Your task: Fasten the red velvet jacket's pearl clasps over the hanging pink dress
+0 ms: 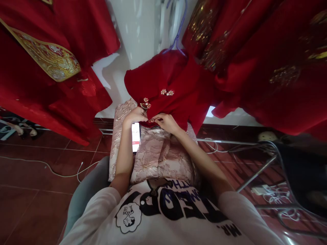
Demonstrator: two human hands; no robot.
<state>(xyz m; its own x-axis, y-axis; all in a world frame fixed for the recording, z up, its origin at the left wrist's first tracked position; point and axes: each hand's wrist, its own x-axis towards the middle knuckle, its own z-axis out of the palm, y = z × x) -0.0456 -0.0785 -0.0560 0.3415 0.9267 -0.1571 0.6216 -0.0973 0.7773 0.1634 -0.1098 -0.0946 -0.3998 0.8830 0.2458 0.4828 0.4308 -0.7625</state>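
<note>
A red garment (163,73) on a purple hanger (176,37) lies with its lower part over my lap. On it are a pair of flower-shaped ornaments (167,92) and a gold clasp with flowers (145,104). My left hand (138,115) is closed on the garment's edge just below that clasp. The fingertips of my right hand (166,121) pinch a small flower ornament (151,120) at the lower edge, close to my left fingertips. Pink patterned fabric (153,153) covers my lap, and a lit phone (136,137) rests on it beside my left wrist.
Red garments with gold embroidery hang at the left (61,61) and right (255,75). A metal-framed chair (276,149) stands at the right, with white cables (277,195) beneath it. Another cable (58,175) crosses the tiled floor, and shoes (27,131) sit far left.
</note>
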